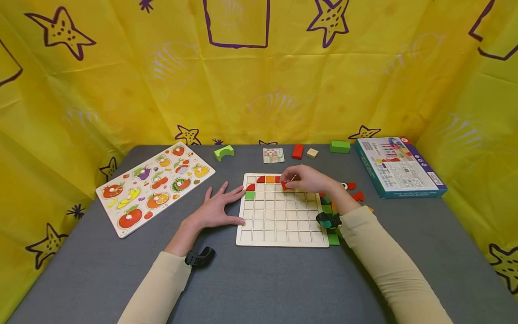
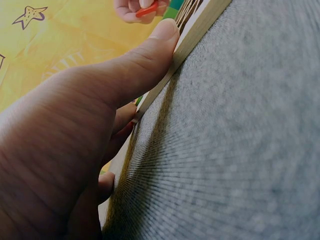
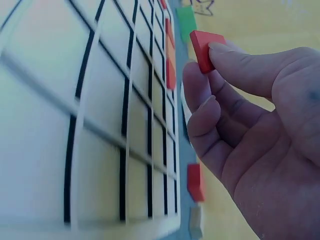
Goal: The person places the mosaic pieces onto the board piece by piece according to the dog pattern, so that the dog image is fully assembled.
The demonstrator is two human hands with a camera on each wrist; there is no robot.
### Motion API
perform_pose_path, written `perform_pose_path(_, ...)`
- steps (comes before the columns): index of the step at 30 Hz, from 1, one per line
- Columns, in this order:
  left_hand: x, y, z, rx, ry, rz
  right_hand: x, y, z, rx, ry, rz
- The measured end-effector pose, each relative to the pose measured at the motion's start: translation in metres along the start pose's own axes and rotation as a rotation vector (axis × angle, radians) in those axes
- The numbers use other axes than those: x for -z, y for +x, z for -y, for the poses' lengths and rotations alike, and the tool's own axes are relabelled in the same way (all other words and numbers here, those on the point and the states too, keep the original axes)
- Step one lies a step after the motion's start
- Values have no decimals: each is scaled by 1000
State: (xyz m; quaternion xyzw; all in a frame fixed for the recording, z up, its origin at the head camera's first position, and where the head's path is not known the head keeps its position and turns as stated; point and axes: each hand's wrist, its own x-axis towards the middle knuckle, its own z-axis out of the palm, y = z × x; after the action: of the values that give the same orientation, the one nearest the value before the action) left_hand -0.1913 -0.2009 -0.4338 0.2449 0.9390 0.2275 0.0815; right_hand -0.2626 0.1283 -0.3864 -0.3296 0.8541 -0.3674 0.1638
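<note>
A white wooden grid board (image 1: 282, 213) lies flat on the table. Along its far rows sit a few tiles: a green tile (image 1: 250, 195), an orange tile (image 1: 270, 179) and several red or part-red ones. My left hand (image 1: 214, 209) has its fingers spread, with the thumb and fingertips touching the board's left edge; the left wrist view shows the thumb (image 2: 142, 62) against that wooden edge. Over the far side of the board, my right hand (image 1: 308, 179) pinches a small red tile (image 3: 202, 50) between thumb and fingers. In the right wrist view this tile is held above the grid.
Several loose coloured pieces (image 1: 333, 238) lie along the board's right side, partly under my right forearm. Behind the board are a pattern card (image 1: 273, 155), a red block (image 1: 297, 151), and green blocks (image 1: 340, 146). A fruit puzzle board (image 1: 155, 189) lies left, a box (image 1: 400, 168) right.
</note>
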Motion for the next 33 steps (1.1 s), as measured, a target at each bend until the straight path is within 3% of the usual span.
perform_pose_path(16, 0, 2, 1, 14, 7, 19, -26, 24, 19, 74, 35, 56)
perform_pose_path(26, 1, 1, 1, 6, 0, 16, -43, 37, 32, 12, 128, 83)
perform_pose_path(33, 0, 1, 1, -1, -9, 12, -49, 42, 37, 7, 97, 85)
